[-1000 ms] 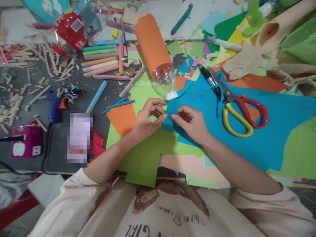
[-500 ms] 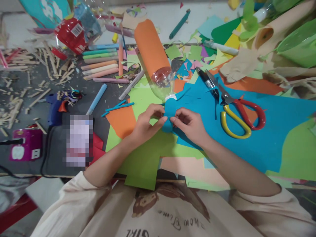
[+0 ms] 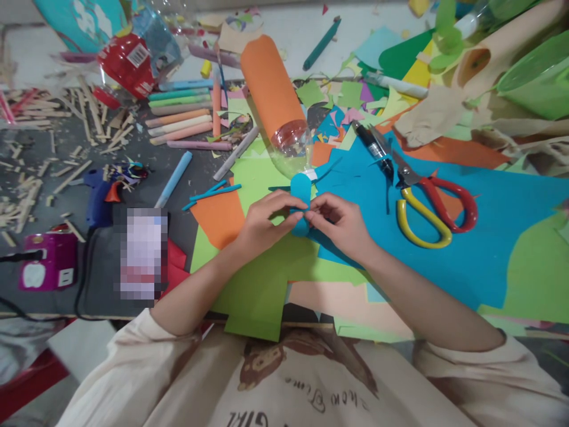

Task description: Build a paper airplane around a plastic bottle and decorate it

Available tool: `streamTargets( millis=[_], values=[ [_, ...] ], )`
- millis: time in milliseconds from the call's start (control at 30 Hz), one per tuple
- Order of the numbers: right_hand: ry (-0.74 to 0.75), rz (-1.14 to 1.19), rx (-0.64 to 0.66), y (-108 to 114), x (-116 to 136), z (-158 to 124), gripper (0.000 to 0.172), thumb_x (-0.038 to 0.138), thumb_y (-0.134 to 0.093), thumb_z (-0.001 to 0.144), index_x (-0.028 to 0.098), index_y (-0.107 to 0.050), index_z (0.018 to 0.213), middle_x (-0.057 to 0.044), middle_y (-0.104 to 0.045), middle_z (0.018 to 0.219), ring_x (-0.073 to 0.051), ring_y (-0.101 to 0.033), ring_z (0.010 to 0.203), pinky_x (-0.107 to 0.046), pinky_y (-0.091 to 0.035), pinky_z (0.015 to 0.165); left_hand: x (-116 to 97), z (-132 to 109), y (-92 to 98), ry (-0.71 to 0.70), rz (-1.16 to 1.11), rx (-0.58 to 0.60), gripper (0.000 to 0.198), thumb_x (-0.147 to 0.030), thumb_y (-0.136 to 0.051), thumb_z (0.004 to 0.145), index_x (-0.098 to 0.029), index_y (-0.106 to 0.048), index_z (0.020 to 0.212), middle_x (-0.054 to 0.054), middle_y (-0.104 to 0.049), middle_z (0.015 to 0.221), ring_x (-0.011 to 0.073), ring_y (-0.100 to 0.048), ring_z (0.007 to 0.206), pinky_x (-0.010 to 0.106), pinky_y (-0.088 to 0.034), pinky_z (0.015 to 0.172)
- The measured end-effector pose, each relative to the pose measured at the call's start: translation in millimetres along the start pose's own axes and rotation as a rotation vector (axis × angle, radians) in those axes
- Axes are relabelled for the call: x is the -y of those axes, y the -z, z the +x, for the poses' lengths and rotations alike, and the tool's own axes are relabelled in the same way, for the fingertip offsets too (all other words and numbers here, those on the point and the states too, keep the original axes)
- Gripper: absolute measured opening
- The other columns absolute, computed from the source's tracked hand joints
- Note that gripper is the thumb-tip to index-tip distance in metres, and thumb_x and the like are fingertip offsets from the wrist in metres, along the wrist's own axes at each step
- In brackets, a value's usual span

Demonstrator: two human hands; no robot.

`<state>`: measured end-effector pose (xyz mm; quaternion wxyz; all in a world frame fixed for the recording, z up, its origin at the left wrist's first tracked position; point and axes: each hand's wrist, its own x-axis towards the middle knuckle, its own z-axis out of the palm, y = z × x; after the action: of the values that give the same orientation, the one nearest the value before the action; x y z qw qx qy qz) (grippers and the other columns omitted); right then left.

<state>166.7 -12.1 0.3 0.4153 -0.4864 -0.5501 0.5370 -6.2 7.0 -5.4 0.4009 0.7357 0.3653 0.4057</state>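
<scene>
A small blue paper cutout (image 3: pixel 301 187) with rounded ends stands between my hands, pinched at its middle. My left hand (image 3: pixel 267 220) grips it from the left, its index finger lying across the paper and the thumb below. From the other side my right hand (image 3: pixel 340 222) pinches the same spot with thumb and index finger. Just beyond the cutout lies a clear plastic bottle (image 3: pixel 291 145) wrapped in orange paper (image 3: pixel 272 83), its white cap towards me. Green paper (image 3: pixel 258 302) is under my hands, and a large blue sheet (image 3: pixel 466 261) spreads to the right.
Scissors (image 3: pixel 457 204) with red and yellow handles and a black marker (image 3: pixel 372 148) lie on the right. At left are a blue glue gun (image 3: pixel 98 198), a purple box (image 3: pixel 48 261), a pixelated phone-like object (image 3: pixel 143 252), markers (image 3: pixel 180 118) and wooden sticks. Paper scraps cover the back.
The blue cutout has shifted slightly left and turned a little. My left index finger has slid across its front, while my right hand stays nearly in place.
</scene>
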Motion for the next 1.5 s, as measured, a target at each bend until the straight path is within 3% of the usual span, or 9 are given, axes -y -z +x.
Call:
streamTargets(
  millis=[267,600,800,1067,1267,1500],
  values=[
    [-0.006,0.012,-0.003,0.1,-0.6,-0.2,0.016,0.030,-0.067,0.077,0.020,-0.056,0.071,0.004,-0.052,0.061,-0.008,-0.047,0.055,-0.023,-0.039,0.053,-2.7,-1.9,-4.0,0.202,-0.118,-0.033,0.004,-0.020,-0.063,0.081,-0.018,-0.067,0.081,0.002,-0.071,0.083,0.0105,-0.065,0.076,0.019,-0.052,0.070],
    [0.019,-0.036,0.011,0.7,-2.2,-0.6,0.020,0.033,-0.065,0.079,0.020,-0.054,0.068,0.004,-0.052,0.060,-0.009,-0.047,0.055,-0.024,-0.038,0.053,-5.5,0.1,-6.1,0.294,-0.168,-0.046,0.006,-0.019,-0.064,0.077,-0.018,-0.068,0.073,0.002,-0.071,0.075,0.0105,-0.064,0.070,0.020,-0.052,0.067],
    [0.065,-0.050,0.020,1.0,-2.3,-1.0,0.024,0.036,-0.063,0.081,0.020,-0.054,0.065,0.003,-0.053,0.060,-0.009,-0.046,0.056,-0.024,-0.037,0.053,-5.0,-0.8,-5.9,0.279,-0.168,-0.049,0.006,-0.020,-0.064,0.077,-0.017,-0.068,0.073,0.002,-0.071,0.075,0.0099,-0.063,0.070,0.019,-0.052,0.066],
    [0.045,-0.015,-0.009,-1.3,-1.3,0.0,0.012,0.026,-0.062,0.076,0.021,-0.053,0.071,0.004,-0.052,0.061,-0.008,-0.047,0.055,-0.022,-0.038,0.051,-4.8,-0.8,-5.4,0.213,-0.103,-0.045,0.005,-0.017,-0.063,0.078,-0.018,-0.067,0.081,0.001,-0.069,0.080,0.0082,-0.062,0.071,0.016,-0.052,0.068],
    [0.017,-0.015,-0.003,-0.3,-1.0,-0.1,0.013,0.026,-0.061,0.077,0.021,-0.051,0.069,0.005,-0.050,0.060,-0.009,-0.048,0.055,-0.025,-0.039,0.054,-3.5,-1.9,-2.3,0.143,-0.098,-0.046,0.013,-0.015,-0.061,0.080,-0.018,-0.067,0.090,0.002,-0.070,0.090,0.0080,-0.063,0.076,0.015,-0.053,0.072],
    [0.002,0.012,-0.008,-0.9,-0.6,0.0,0.022,0.036,-0.066,0.077,0.021,-0.051,0.069,0.005,-0.049,0.061,-0.009,-0.045,0.055,-0.025,-0.038,0.053,-2.6,-1.9,-3.1,0.140,-0.114,-0.085,0.009,-0.015,-0.064,0.079,-0.018,-0.068,0.087,0.001,-0.071,0.086,0.0080,-0.065,0.075,0.015,-0.053,0.070]
  ],
)
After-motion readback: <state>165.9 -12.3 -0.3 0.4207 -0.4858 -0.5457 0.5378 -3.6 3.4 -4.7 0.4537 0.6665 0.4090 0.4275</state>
